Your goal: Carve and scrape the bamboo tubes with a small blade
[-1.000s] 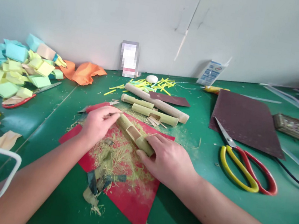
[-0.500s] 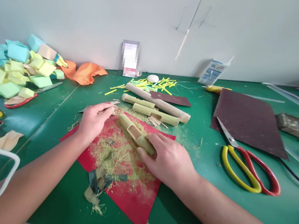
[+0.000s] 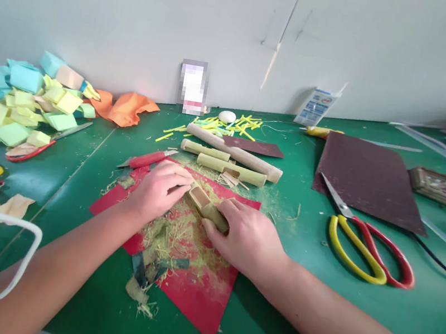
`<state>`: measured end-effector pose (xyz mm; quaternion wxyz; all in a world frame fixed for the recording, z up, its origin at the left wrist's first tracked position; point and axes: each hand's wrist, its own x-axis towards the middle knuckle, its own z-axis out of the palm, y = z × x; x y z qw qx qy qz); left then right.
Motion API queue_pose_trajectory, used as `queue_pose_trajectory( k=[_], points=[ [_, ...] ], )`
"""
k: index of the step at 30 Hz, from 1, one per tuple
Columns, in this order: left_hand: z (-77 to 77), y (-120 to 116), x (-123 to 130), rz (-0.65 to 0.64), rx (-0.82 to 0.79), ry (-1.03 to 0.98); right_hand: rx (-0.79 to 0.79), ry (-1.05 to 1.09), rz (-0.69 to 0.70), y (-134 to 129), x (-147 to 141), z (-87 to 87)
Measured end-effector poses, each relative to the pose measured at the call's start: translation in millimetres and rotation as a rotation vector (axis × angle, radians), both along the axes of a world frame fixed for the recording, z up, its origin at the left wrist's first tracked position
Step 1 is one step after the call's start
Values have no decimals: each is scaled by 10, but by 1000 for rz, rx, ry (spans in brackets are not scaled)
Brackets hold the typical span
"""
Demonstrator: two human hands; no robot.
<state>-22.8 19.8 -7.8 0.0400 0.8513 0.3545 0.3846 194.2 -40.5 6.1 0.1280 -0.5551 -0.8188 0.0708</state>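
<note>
A short bamboo tube [image 3: 203,202] with a rectangular opening cut in its upper side lies tilted over a red sheet [image 3: 202,299]. My right hand [image 3: 248,233] is closed round its near right end. At the far left end, my left hand [image 3: 162,188] has its fingers closed against the tube; whether anything small sits between them is hidden. Fine shavings [image 3: 173,227] cover much of the sheet. Just beyond my left hand lies a red-handled knife [image 3: 148,159] on the table.
Behind the sheet are two cut bamboo pieces [image 3: 231,169] and a longer stick [image 3: 236,152]. Large scissors [image 3: 358,233] and a dark brown sheet [image 3: 369,179] lie right. Folded papers [image 3: 25,102] heap at left, near a white metal frame [image 3: 28,260].
My left hand has moved right onto the bamboo tube's far end, and the red-handled knife beyond it has come into view. My right hand stays on the tube.
</note>
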Motion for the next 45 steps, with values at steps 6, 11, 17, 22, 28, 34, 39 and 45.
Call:
queue_pose_trajectory(
  k=[6,11,17,22,28,34,39,45],
  points=[
    [58,13,13,45,56,131,21,-17,6,7,-14,15],
    [66,36,-45,168,12,-89,7,-48,0,6,-13,17],
    [44,49,-121,334,-112,-284,19,-74,17,1,-12,13],
    [23,88,-113,239,-71,-133,41,-70,11,9,-8,8],
    [17,32,-6,133,42,62,98,-42,1,23,-6,-23],
    [10,-3,-1,37,62,169,54,-19,6,29,1,-23],
    [6,23,-23,11,110,211,38,-21,-18,29,-5,-9],
    [11,62,-35,101,152,199,23,-27,-32,20,-26,3]
  ],
)
